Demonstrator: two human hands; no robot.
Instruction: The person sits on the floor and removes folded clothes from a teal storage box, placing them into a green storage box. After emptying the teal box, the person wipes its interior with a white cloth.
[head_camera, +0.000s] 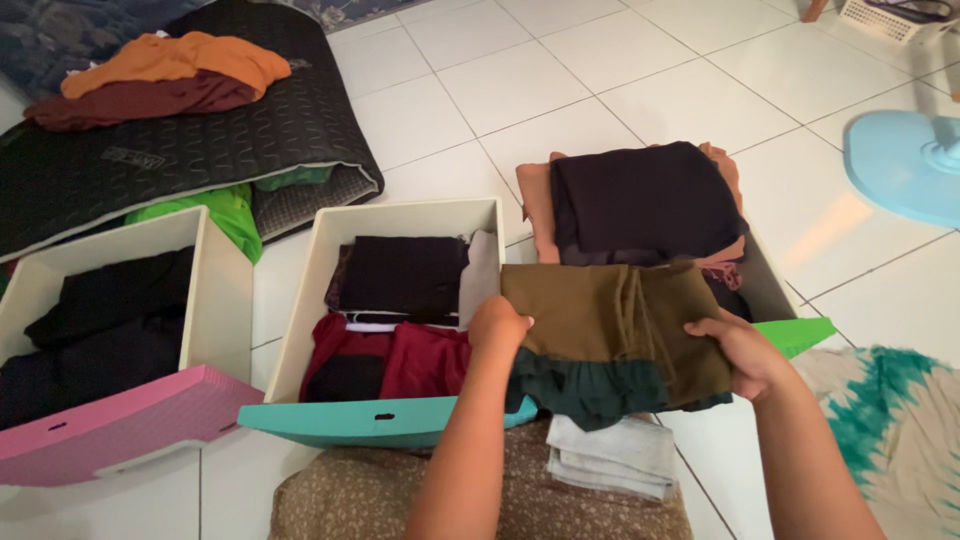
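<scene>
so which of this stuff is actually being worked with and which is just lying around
In hand:
- left hand and right hand grip the folded olive and dark green garment
- teal-fronted drawer of folded clothes, beside it

Lying about:
- pink-fronted drawer
- black mat
- orange cloth
- blue fan base

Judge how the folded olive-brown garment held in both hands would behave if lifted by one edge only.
The olive-brown garment probably flops open: it is soft cloth, already creased. It seems light, since the left hand and right hand pinch it only at the sides. The dark green garment beneath may slip free.
</scene>
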